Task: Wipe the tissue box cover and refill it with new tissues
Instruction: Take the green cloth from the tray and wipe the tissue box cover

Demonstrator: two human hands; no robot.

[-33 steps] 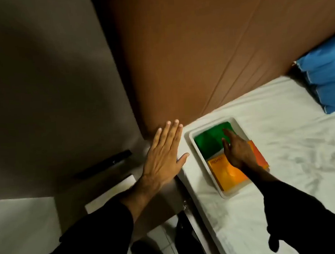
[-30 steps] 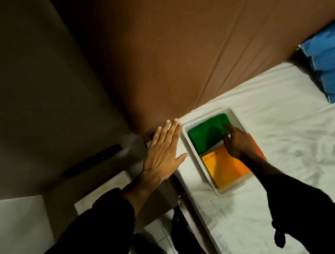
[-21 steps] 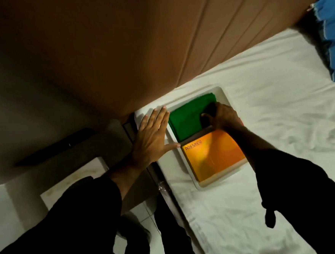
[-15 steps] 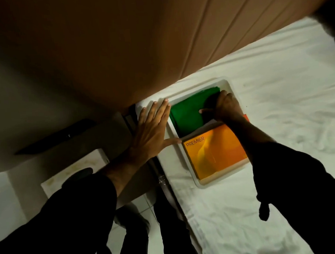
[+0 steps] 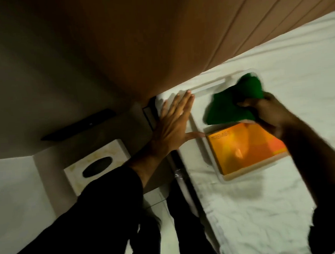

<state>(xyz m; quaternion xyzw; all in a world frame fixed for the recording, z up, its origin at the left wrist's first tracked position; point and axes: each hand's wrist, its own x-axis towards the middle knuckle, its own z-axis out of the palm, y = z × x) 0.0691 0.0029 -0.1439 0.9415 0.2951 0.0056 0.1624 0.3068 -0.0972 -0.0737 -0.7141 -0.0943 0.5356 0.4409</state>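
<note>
A white tray (image 5: pixel 207 85) lies on the bed near the headboard. In it sits an orange tissue pack (image 5: pixel 241 147). My right hand (image 5: pixel 268 110) is shut on a green cloth (image 5: pixel 232 104), bunched and raised over the far half of the tray. My left hand (image 5: pixel 174 126) lies flat with fingers spread on the bed's corner, thumb touching the tray's left rim. The white tissue box cover (image 5: pixel 98 167) with a dark oval opening stands on a low surface left of the bed, partly hidden by my left sleeve.
A brown panelled headboard (image 5: pixel 176 37) rises behind the tray. A dark slim object (image 5: pixel 79 124) lies on the ledge by the wall. The white sheet (image 5: pixel 267 209) spreads to the right. My legs stand on pale floor tiles (image 5: pixel 160 206) between bed and ledge.
My right hand closed on the green cloth and lifted it out of the tray, bunching it. My left hand settled flat against the tray's left side. The view shifted, showing the tissue box cover.
</note>
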